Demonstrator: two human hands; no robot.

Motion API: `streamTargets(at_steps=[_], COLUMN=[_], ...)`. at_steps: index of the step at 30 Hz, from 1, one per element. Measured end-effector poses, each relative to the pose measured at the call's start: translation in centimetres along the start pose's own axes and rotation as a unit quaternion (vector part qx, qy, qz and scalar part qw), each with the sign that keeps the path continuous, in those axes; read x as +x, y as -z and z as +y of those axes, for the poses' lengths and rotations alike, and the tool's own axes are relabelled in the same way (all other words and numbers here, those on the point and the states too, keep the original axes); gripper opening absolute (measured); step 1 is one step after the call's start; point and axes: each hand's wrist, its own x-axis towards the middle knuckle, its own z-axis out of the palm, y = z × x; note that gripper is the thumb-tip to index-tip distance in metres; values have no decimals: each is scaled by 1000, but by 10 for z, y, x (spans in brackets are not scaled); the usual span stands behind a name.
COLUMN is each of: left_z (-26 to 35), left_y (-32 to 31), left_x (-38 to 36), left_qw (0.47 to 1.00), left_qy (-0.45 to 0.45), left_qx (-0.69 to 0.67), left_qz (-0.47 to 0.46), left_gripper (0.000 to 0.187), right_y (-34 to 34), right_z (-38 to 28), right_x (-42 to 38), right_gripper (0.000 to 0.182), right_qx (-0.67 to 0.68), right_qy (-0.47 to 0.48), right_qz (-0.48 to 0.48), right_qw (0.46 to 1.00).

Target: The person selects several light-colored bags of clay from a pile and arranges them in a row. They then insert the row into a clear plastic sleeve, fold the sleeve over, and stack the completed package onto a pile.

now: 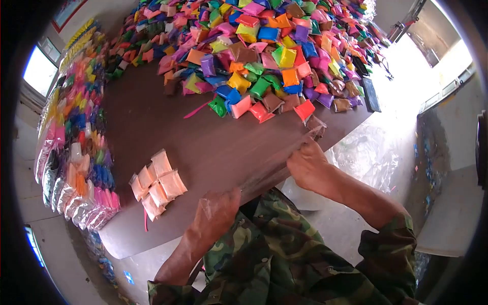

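The table (152, 117) has a smooth brown top, wood-like, with a soft sheen. On it, the heaped packets (269, 61) are glossy plastic film — crinkled, catching light. Left of the table, the stacked bags (76, 168) are shiny clear plastic. At the table's near edge, the jacket (284, 239) is matt camouflage cloth — softly creased.

A hand could cross the worktop's (203, 137) middle. The packet heap (254, 59) blocks the far side, bag stack (76, 155) the left, peach packets (172, 184) near left.
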Motion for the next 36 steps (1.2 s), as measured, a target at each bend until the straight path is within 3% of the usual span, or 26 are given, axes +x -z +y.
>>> streamTargets(at_steps=[3, 6, 9, 11, 12, 15, 19, 20, 22, 23, 26, 29, 32, 36], left_z=[3, 4, 3, 4, 5, 9, 17, 20, 28, 34, 54, 64, 66, 63], left_y=[2, 7, 5, 10, 11, 11, 4, 3, -2, -5, -14, -16, -18, -30], left_x=[-5, -9, -14, -16, -17, -25, -36, -37, -38, -37, -26, -15, -12, -15], left_qw=[999, 997, 995, 992, 988, 973, 947, 940, 909, 891, 839, 848, 849, 860], left_qy=[28, 40, 47, 68, 90, 130, 156, 170, 197, 212, 251, 230, 235, 225], left_qx=[-10, -45, -82, -103, -124, -189, -272, -289, -360, -394, -476, -472, -468, -456], left_qz=[-28, -51, -41, -38, -33, 4, 65, 66, 73, 75, 74, 75, 70, 49], left_gripper=[17, 18, 21, 21, 20, 17, 14, 14, 13, 13, 14, 17, 19, 21], right_y=[11, 25, 11, 13, 16, 43, 31, 20, -5, -16, -30, -38, -39, -36], right_z=[-2, -6, -3, 1, 3, -9, -30, -38, -54, -57, -65, -72, -63, -57], right_x=[3, 11, 9, 9, 8, -2, -10, -6, 6, 7, 20, 37, 47, 61], right_gripper=[12, 20, 26, 31, 34, 30, 42, 44, 51, 58, 59, 54, 49, 43], right_qx=[16, 7, -7, 49, 76, 189, 336, 468, 695, 750, 872, 913, 907, 905], right_qy=[-4, 10, 45, 88, 107, 93, -113, -165, -247, -263, -232, -198, -196, -221], right_qz=[-37, -161, -41, 161, 259, 389, 466, 468, 438, 378, 271, 225, 226, 244], right_qw=[999, 987, 998, 982, 957, 897, 811, 731, 514, 474, 335, 277, 295, 269])
